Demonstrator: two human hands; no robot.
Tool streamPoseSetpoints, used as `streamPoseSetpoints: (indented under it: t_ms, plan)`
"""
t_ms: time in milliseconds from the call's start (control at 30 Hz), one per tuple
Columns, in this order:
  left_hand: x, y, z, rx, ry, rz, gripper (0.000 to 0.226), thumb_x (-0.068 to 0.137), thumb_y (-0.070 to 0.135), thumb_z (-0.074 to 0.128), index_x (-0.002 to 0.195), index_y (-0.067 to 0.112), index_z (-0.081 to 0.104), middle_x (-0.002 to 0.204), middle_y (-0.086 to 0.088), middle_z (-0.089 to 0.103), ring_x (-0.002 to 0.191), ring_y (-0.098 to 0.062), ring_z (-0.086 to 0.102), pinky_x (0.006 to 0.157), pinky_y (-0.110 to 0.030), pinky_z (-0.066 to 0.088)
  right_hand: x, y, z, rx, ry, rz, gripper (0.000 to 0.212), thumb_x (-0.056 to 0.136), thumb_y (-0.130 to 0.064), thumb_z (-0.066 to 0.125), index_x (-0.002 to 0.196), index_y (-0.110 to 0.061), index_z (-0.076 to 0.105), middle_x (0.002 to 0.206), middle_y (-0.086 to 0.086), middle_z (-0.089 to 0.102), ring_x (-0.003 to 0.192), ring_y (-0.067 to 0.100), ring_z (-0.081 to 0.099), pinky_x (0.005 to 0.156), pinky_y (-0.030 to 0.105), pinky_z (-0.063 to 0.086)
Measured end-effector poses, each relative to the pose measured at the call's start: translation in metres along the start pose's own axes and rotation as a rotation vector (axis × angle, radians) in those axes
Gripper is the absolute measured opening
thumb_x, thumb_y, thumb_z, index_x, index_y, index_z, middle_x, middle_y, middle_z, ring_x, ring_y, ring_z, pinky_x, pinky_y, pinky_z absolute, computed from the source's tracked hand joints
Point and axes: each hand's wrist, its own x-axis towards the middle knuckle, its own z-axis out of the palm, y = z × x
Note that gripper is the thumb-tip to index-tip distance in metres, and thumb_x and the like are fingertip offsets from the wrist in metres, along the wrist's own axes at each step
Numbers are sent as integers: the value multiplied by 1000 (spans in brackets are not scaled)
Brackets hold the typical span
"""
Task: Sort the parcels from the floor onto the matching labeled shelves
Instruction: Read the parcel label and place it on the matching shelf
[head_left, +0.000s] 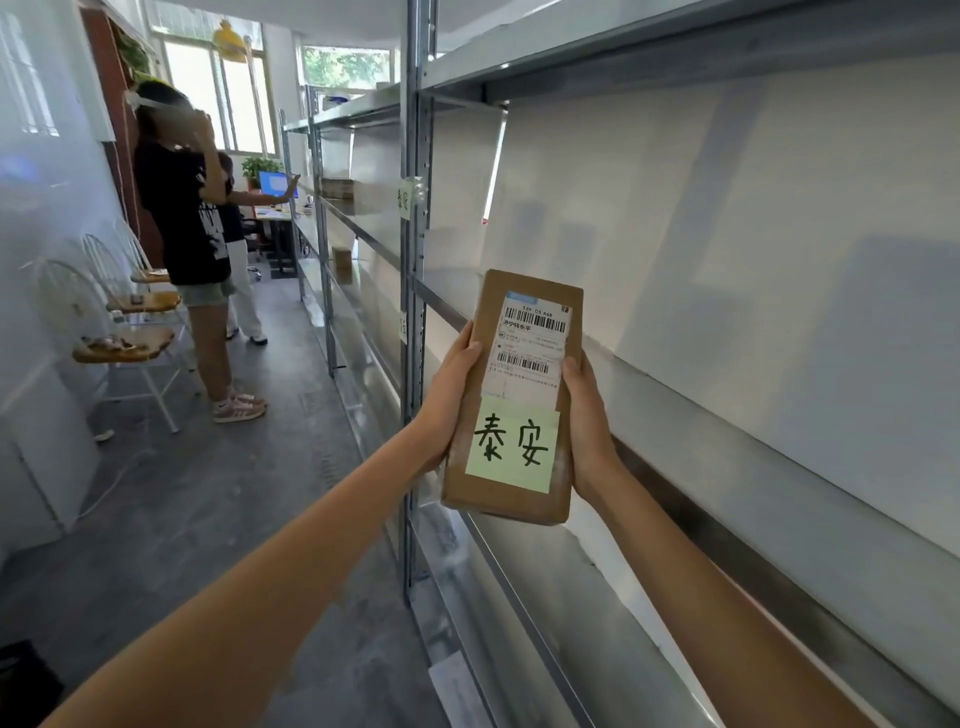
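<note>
Fingers (470, 358) of the left hand (448, 410) and the right hand (587, 421) clamp the long edges of a brown cardboard parcel (519, 395), held upright in the air. Between the two grips sit a white shipping label (530, 345) and, below it, a pale green sticky note (511, 451) with handwritten characters. Beyond the fingertips run bare metal shelves (675, 374). Left of the hands, a grey floor (171, 519), white chairs (124, 338) and two standing people (182, 218) by bright windows.

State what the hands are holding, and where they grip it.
A brown parcel with a green note, held upright by its long side edges: left hand on its left edge, right hand on its right.
</note>
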Motion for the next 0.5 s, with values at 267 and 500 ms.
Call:
streamPoseSetpoints:
  t_ms: [267,500]
  plan:
    - [72,-17,-81,-29,-89,4,43,108,34,29,150,28,34,131,-12,65,111,-33,67,86,-40,59,58,23,71,-38,92,9,42,110,-43,39,150,-29,44,128,6,71,111,22,73,77,29,61]
    - [126,-22,-159,-50,-156,-3,44,108,33,29,151,26,33,133,-16,63,107,-31,68,74,-30,60,103,41,141,-11,131,0,37,111,-38,38,145,-28,48,128,5,71,103,16,75,74,25,63]
